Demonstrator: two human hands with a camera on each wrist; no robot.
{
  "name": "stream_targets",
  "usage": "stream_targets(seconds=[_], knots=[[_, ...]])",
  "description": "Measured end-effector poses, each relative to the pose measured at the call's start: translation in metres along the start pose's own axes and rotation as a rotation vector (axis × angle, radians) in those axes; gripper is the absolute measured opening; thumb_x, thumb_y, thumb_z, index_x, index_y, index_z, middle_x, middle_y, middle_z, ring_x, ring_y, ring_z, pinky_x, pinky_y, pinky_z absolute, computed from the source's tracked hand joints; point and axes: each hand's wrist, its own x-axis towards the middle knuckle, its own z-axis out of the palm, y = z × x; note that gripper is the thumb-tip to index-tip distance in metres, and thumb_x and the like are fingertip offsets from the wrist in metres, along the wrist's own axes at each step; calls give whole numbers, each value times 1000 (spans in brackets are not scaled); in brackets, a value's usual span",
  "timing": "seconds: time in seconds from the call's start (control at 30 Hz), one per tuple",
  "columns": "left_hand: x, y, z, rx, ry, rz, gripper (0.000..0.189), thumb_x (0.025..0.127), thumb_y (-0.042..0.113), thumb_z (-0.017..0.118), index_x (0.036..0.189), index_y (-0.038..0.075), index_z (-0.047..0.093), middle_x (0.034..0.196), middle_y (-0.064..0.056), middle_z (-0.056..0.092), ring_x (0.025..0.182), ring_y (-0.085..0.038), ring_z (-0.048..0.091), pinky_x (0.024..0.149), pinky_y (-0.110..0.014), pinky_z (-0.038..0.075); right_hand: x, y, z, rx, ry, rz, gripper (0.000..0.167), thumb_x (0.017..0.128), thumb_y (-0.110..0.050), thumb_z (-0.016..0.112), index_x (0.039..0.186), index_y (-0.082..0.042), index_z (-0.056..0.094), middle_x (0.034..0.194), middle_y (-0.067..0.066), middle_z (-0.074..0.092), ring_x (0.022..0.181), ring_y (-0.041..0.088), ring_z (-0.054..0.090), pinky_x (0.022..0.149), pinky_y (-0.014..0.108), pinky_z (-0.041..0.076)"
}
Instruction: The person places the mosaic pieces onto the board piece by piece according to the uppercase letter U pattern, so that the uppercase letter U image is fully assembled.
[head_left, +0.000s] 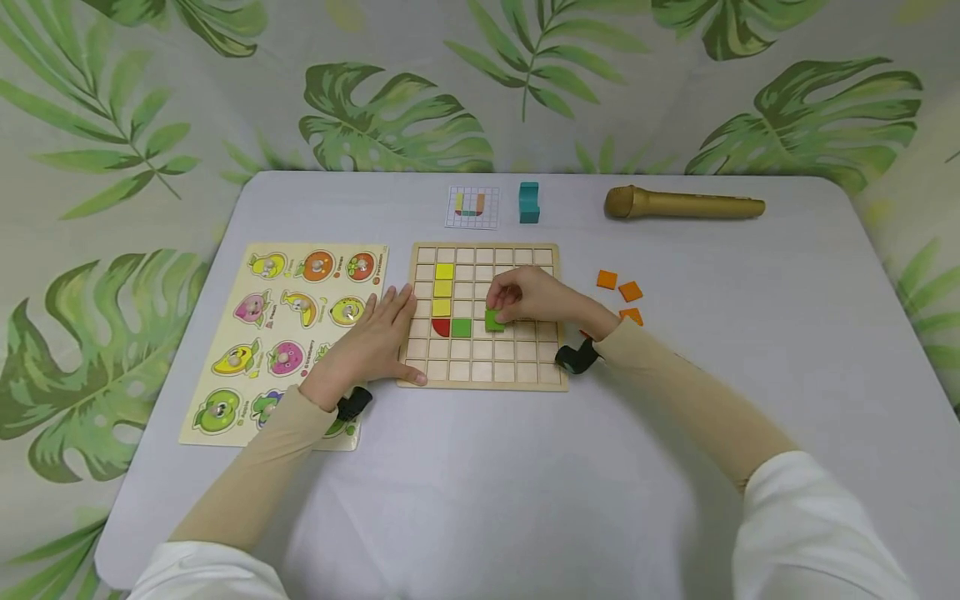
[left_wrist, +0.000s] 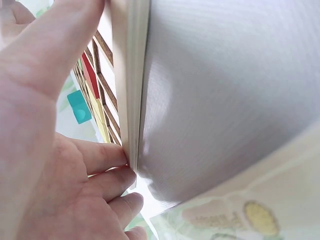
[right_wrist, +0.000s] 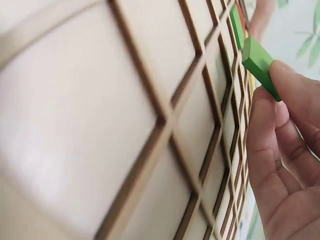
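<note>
A wooden grid board (head_left: 483, 372) lies on the table, its cells edged by thin strips. Yellow square tiles (head_left: 442, 288) form a column in it, with a red quarter-round tile (head_left: 441, 327) below them and a green square tile (head_left: 461, 327) to the right of the red one. Between thumb and fingers my right hand (head_left: 531, 295) pinches another green square tile (right_wrist: 260, 65), held tilted just above the board's cells. My left hand (head_left: 372, 340) rests along the board's left edge, fingers spread and mostly straight, with thumb and fingertips touching the rim.
Orange tiles (head_left: 607, 279) lie right of the board, near a red piece partly hidden by the right wrist. A fruit puzzle board (head_left: 213, 367) sits under the left forearm. Behind are a pattern card (head_left: 472, 207), a teal block (head_left: 528, 202) and a gold microphone (head_left: 686, 203).
</note>
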Motion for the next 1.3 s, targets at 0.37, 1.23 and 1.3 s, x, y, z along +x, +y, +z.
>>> stream_targets(seconds=[0.37,1.23,1.3], knots=[[0,0,0,10,7,4,122,70,57,77,148,-10,12,157,-23,1,142,-40,-2,113,-52,-1,11,-15,19,-148,-25,2,11,80,3,72,85,-4,65,76,2,60,73,17,54,67,28,46],[0,0,1,-12,8,7,121,71,56,77,149,-9,11,157,-22,0,143,-39,-3,114,-51,-2,-33,18,-31,64,79,72,13,88,-5,67,99,1,65,96,12,64,85,20,57,75,26,46],[0,-1,1,-13,8,5,121,71,56,77,149,-9,11,157,-22,0,143,-39,-3,114,-50,-2,-44,25,-38,81,102,94,14,88,-5,66,101,2,64,98,14,64,85,20,58,75,25,47]])
